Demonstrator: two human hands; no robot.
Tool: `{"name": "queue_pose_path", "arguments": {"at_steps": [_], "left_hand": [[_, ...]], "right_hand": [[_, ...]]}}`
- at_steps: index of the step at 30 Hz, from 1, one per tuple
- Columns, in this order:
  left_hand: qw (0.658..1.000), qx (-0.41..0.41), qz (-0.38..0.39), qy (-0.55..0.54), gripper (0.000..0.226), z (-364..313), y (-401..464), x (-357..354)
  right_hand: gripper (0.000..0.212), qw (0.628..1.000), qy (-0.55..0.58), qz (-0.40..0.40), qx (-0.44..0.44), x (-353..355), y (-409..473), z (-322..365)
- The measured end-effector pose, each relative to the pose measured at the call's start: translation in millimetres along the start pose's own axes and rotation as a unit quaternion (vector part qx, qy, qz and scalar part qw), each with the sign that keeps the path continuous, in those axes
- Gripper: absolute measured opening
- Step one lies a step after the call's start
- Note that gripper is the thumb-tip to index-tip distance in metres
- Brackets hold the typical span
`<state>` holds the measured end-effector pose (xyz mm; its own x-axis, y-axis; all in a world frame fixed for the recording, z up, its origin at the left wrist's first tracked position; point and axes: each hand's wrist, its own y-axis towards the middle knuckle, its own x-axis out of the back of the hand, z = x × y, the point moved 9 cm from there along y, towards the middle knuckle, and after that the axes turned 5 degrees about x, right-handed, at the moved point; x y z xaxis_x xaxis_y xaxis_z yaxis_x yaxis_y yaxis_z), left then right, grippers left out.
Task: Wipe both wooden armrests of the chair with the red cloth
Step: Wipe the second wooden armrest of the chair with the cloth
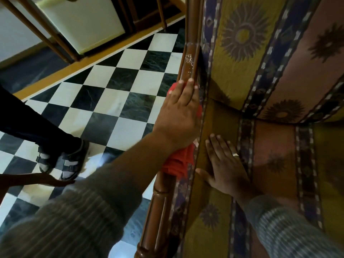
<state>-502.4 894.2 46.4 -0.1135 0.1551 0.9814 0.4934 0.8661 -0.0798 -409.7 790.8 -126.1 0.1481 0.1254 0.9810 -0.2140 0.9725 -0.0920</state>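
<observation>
The left hand (pixel 179 112) lay flat, fingers stretched out, pressing the red cloth (pixel 177 162) onto the wooden armrest (pixel 188 58) at the centre of the frame. The cloth was draped over the rail, showing as a small red edge above the fingers and a bunched fold below the wrist. Just beyond the fingertips, a pale, speckled patch marked the rail's top.

The right hand (pixel 226 166) rested open and palm-down on the seat cushion (pixel 275 164), lower centre right, just beside the armrest, gripping nothing; a ring (pixel 235 154) showed on one finger. Both sleeves were grey and striped.

The patterned backrest (pixel 260 43) filled the upper right. A black-and-white checkered floor (pixel 115 86) spread across the left, where a sandalled foot (pixel 63 162) stood at centre left. A cream cabinet (pixel 89 21) sat at the upper left.
</observation>
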Motion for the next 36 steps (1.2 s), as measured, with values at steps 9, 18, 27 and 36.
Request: {"name": "queue_pose_path", "arguments": {"at_steps": [9, 18, 27, 36], "left_hand": [[1.000, 0.010, -0.019, 0.007, 0.069, 6.3, 120.4, 27.6], [0.995, 0.020, -0.075, -0.056, 0.066, 7.8, 93.5, 32.8], [0.998, 0.028, -0.046, -0.029, 0.075, 7.4, 104.7, 27.9], [0.999, 0.031, -0.030, -0.003, 0.081, 9.7, 109.0, 21.3]], "right_hand": [[0.101, 1.000, 0.002, 0.002, -0.005, 0.6, 0.3, -1.5], [0.099, 1.000, 0.022, -0.012, 0.005, 0.4, -0.6, -1.8], [0.099, 1.000, 0.019, -0.005, 0.003, 0.2, 1.4, -1.9], [0.100, 1.000, 0.009, -0.004, -0.006, 0.3, 1.5, -1.4]]}}
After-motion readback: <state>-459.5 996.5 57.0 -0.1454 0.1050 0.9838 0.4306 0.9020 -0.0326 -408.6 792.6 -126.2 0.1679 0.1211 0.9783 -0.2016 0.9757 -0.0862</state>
